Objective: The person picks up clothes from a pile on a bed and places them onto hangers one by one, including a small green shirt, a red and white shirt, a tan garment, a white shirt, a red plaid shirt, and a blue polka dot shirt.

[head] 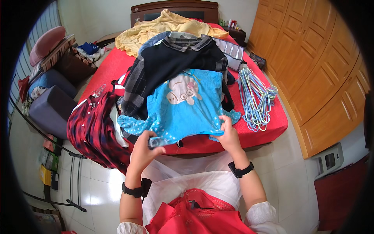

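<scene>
A blue child's top [187, 117] with polka-dot sleeves and a pig appliqué lies spread out, its collar end towards me. My right hand [228, 133] pinches its near edge at the right. At the near left corner is my left hand [146, 147], thumb apart from the fingers; whether the cloth is gripped there cannot be told. Beneath the top lies a black sweater [172, 63] with a checked collar and sleeves. A red-and-black plaid shirt [93, 125] hangs over the bed's near left corner. Several wire-like clothes hangers [255, 99] are heaped at the right.
The bed [271, 122] has a red cover, with a yellow blanket [175, 26] at its far end. A grey-and-white fabric organizer [229, 52] lies behind the hangers. Wooden wardrobes [315, 58] stand right; a black metal rack [76, 175] and a purple-grey seat [48, 111] stand left.
</scene>
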Motion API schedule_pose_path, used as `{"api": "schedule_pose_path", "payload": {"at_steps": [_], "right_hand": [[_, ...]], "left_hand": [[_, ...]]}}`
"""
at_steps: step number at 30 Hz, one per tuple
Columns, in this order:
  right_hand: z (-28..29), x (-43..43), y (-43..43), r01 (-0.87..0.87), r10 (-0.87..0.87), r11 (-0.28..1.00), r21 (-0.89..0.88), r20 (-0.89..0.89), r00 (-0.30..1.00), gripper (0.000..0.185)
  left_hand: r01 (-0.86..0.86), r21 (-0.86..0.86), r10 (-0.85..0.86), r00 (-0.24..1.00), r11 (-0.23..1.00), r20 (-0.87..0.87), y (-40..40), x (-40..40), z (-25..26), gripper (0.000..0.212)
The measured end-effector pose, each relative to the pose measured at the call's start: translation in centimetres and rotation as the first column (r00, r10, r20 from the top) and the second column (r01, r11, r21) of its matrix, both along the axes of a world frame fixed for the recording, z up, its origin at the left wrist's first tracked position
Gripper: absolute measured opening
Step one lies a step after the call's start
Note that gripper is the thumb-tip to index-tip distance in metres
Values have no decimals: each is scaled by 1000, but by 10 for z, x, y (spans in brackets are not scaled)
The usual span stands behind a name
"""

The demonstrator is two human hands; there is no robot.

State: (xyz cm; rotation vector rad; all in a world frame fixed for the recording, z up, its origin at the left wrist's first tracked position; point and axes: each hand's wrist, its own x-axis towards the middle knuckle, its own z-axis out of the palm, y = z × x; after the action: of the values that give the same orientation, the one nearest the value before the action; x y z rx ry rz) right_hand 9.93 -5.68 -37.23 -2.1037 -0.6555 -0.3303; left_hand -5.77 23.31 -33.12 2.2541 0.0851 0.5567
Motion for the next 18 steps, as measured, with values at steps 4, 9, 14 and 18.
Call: {"api": "schedule_pose_path", "payload": {"at_steps": [4, 9, 14, 18], "right_hand": [[-4, 3, -16, 39, 1, 965, -258, 151, 989, 39], [3, -2, -19, 55, 15, 974, -221, 304, 953, 26], [5, -4, -33, 238, -181, 875, -422, 171, 968, 19], [25, -6, -40, 250, -243, 833, -493, 79, 967, 15]], "left_hand": [[7, 218, 37, 980, 976, -196, -1, 0, -4, 28], [56, 305, 41, 952, 951, -302, 5, -2, -14, 18], [-85, 331, 176, 951, 940, -255, 8, -6, -15, 19], [-191, 275, 256, 940, 942, -226, 18, -5, -15, 21]]}}
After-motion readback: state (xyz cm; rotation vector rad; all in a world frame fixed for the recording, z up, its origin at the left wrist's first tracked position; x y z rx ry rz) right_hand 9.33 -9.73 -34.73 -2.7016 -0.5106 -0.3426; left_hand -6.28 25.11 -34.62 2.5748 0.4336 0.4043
